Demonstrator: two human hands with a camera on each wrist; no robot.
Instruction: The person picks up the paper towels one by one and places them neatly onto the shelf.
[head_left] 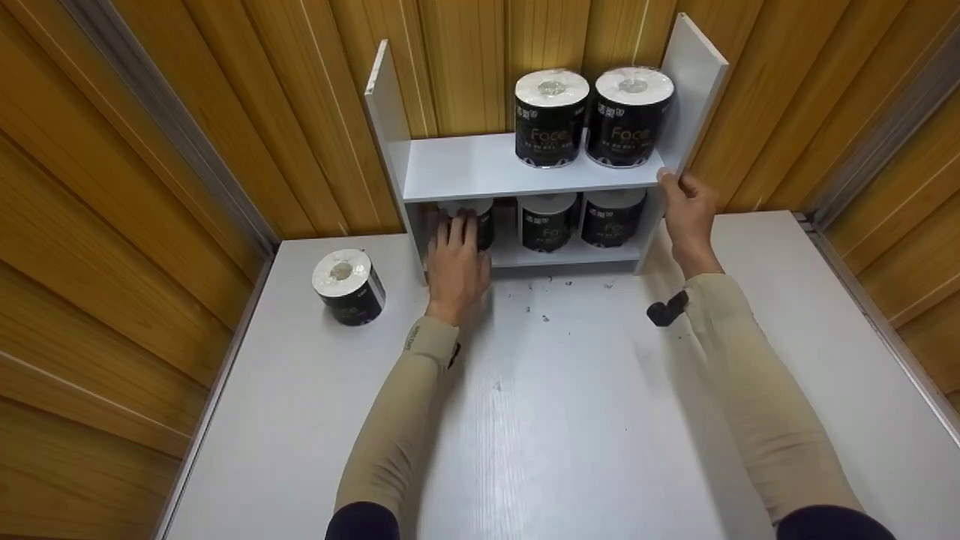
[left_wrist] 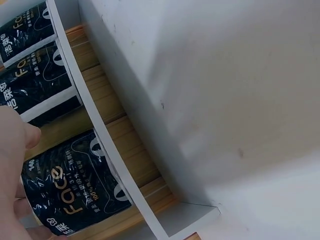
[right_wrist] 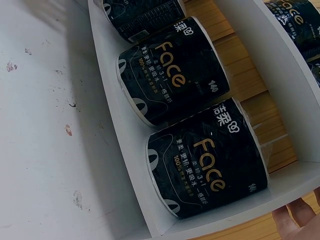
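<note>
A white two-tier shelf (head_left: 480, 169) stands against the back wall. In its lower tier my left hand (head_left: 455, 262) holds a toilet paper roll (left_wrist: 75, 187) in a black "Face" wrapper, near the left side panel. Thumb and fingers lie around that roll's upper part in the left wrist view. Beside it, two more rolls, a middle one (right_wrist: 172, 72) and a right one (right_wrist: 207, 162), stand close together. My right hand (head_left: 688, 214) grips the shelf's right side panel, thumb at the front edge; only some of its fingers (right_wrist: 295, 215) show in the right wrist view.
Two rolls, one (head_left: 551, 120) left of the other (head_left: 630, 120), stand on the upper tier at the right. A single roll (head_left: 349, 289) stands on the white table (head_left: 525, 435), left of the shelf. Wood-patterned walls (head_left: 465, 67) enclose the back and sides.
</note>
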